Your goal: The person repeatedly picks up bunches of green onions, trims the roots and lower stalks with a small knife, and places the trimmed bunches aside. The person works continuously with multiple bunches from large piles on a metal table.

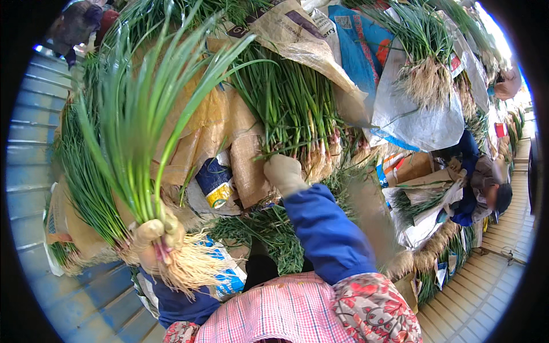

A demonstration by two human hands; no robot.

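My left hand point(155, 236), in a pale glove, is closed around the lower stems of a bunch of green garlic plants point(148, 180). Their long leaves fan upward, and their pale, stringy roots point(188, 261) hang below the hand. My right hand point(284, 171), also gloved, is at the near left edge of a pile of similar plants point(296, 98) with reddish stem bases. Its fingers touch leaves there; whether they grip any is hidden. A tan woven sack point(248, 167) lies just left of this hand.
Loose green leaves point(274, 231) cover the ground before me. Plants are stacked along the left side point(85, 188). A white sack point(420, 115) carries another bunch point(424, 77). One person in blue point(467, 184) works at the right; another person point(79, 25) is at the upper left.
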